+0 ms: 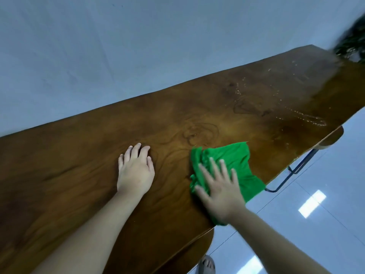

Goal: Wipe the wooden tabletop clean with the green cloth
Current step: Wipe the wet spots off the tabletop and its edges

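A long brown wooden tabletop [79, 167] with dark grain rings runs from lower left to upper right. The green cloth [235, 161] lies crumpled on it near the table's right edge, one corner hanging over that edge. My right hand [219, 186] presses flat on the cloth with its fingers spread. My left hand [136, 169] rests palm down on the bare wood to the left of the cloth, holding nothing. Pale specks and streaks [304, 117] show on the wood further along, toward the far end.
A plain grey-blue wall [118, 46] stands behind the table. A dark leafy plant [353, 40] is at the far right end. Wooden stools [333, 139] on black metal frames sit under the right edge. My sandalled foot [206, 264] is on the glossy tiled floor [316, 214].
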